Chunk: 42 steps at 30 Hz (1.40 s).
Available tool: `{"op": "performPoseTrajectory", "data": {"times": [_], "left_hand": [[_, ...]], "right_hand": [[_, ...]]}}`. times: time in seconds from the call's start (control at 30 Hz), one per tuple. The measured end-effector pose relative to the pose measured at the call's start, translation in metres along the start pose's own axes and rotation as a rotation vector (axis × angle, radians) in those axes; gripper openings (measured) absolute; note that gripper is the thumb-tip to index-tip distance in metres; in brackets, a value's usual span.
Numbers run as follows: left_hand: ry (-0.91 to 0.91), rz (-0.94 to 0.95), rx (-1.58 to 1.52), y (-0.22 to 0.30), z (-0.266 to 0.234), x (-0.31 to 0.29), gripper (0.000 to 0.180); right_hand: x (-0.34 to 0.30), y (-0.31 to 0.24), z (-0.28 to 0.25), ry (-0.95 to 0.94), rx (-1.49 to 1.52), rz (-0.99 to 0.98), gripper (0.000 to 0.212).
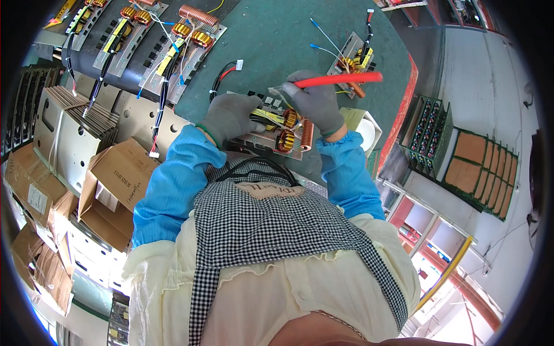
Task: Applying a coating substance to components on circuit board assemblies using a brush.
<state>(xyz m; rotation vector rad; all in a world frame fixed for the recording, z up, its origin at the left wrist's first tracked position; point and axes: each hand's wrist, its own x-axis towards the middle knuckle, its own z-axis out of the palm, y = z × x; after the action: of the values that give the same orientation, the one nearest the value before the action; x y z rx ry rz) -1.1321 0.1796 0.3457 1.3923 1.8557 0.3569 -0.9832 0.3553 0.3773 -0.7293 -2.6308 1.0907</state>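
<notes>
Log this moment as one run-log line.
left hand: grey-gloved, resting on circuit board with copper coils | right hand: grey-gloved, gripping red-handled tool over board | surface: green bench mat

You get bright, even light here, probably daylight or broad overhead lamps, since shadows stay soft and short under your gloved hands on the green mat (277, 40). The pale floor (490, 92) at the right washes out toward white, and the lower left corner glares too. Your view is a fisheye circle with black corners; straight edges of the metal plates (63, 132) bow near the rim. The centre is sharp; your apron (259, 225), close to the lens, looks slightly soft.
</notes>
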Motion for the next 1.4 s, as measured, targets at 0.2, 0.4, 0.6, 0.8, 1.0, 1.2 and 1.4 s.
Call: {"op": "performPoseTrajectory", "data": {"times": [0.2,0.4,0.6,0.8,1.0,1.2,1.4], "left_hand": [[0.033,-0.007,0.050,-0.001,0.005,0.001,0.053],[0.054,-0.055,-0.005,0.002,0.006,-0.002,0.054],[0.143,-0.058,-0.025,0.002,0.015,-0.004,0.051],[0.113,-0.063,-0.051,-0.002,0.017,-0.004,0.057],[0.133,-0.058,-0.038,0.003,0.013,-0.013,0.048],[0.130,-0.047,-0.035,0.001,0.018,-0.010,0.049],[0.092,-0.056,-0.035,0.001,0.014,-0.009,0.049]], "right_hand": [[-0.004,0.002,0.003,-0.098,-0.099,-0.083,0.017],[-0.006,-0.002,0.000,-0.054,0.107,0.018,0.022],[0.000,-0.008,-0.001,0.022,0.056,-0.003,0.020],[0.008,-0.019,0.013,-0.136,0.078,-0.010,0.019],[0.007,-0.019,0.008,-0.031,0.166,-0.010,0.018],[0.009,-0.021,0.005,-0.059,0.118,-0.008,0.018],[0.008,-0.013,0.009,-0.124,0.026,-0.045,0.021]]}}
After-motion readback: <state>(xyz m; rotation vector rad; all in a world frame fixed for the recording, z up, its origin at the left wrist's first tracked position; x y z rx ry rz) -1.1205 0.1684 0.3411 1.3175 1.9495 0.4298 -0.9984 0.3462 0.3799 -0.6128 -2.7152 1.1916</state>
